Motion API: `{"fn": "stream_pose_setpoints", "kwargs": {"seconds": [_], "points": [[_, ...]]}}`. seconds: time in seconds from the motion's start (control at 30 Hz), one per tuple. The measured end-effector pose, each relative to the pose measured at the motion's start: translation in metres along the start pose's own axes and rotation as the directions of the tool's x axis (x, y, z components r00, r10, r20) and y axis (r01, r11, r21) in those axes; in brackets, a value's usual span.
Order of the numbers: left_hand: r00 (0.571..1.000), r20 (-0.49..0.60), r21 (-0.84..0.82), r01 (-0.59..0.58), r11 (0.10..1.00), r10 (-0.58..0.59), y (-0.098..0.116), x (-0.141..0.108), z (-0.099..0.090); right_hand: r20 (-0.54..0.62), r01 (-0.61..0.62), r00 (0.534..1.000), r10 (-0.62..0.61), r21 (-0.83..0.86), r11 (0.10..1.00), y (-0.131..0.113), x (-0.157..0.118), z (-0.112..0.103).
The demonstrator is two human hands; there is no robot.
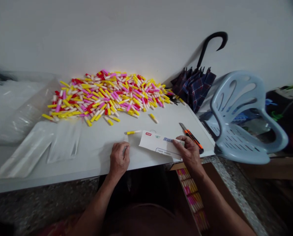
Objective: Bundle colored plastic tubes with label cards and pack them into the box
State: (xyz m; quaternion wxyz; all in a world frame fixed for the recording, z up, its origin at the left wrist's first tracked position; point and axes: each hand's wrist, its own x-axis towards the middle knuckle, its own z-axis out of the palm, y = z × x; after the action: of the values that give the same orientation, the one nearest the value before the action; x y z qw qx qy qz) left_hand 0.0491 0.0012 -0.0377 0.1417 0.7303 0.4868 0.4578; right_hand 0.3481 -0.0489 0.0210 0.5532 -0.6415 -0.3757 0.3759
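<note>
My right hand [189, 152] pinches a printed white card [158, 144] by its right end, thumb on top, and holds it tilted over the table's front edge. My left hand [119, 157] rests in a loose fist at that same edge, left of the card, with nothing showing in it. One small yellow-and-white tube [131, 132] lies just beyond my left hand, its white end near the card's left corner. Right of the card lies an orange-and-black utility knife [192, 137], partly behind my right hand. A large heap of small yellow, pink, red and white tubes [107, 95] spreads along the wall.
Flat clear plastic bags [64, 141] lie on the white table [97, 147] at left, beside a big plastic sack [13, 108]. A folded plaid umbrella [195, 85] leans at right by a light blue chair [242, 124]. Below, an open carton [217, 186] holds rows of bundled tubes.
</note>
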Motion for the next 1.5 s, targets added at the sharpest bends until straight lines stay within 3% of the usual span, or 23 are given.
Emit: {"fn": "stream_pose_setpoints", "kwargs": {"seconds": [0.23, 0.7, 1.23, 1.37, 1.5], "points": [[0.997, -0.03, 0.015, -0.077, 0.997, 0.078, -0.002, -0.002, 0.003, 0.063, 0.044, 0.997, -0.043, -0.003, 0.999, -0.003, 0.004, 0.012], [0.988, 0.017, 0.074, -0.151, 0.986, 0.15, 0.001, -0.002, 0.002, 0.236, 0.004, 0.971, 0.026, -0.126, 0.992, -0.013, 0.011, 0.013], [0.99, 0.037, 0.052, -0.141, 0.989, 0.139, 0.002, -0.002, 0.003, 0.333, -0.017, 0.941, 0.064, -0.142, 0.99, -0.014, 0.019, 0.017], [0.988, 0.053, 0.071, -0.148, 0.986, 0.144, 0.003, -0.003, 0.004, 0.371, -0.019, 0.925, 0.075, -0.154, 0.988, -0.01, 0.026, 0.027], [0.982, 0.052, 0.107, -0.187, 0.977, 0.182, 0.004, -0.004, 0.002, 0.392, 0.01, 0.919, 0.05, -0.151, 0.988, 0.0, 0.033, 0.051]]}}
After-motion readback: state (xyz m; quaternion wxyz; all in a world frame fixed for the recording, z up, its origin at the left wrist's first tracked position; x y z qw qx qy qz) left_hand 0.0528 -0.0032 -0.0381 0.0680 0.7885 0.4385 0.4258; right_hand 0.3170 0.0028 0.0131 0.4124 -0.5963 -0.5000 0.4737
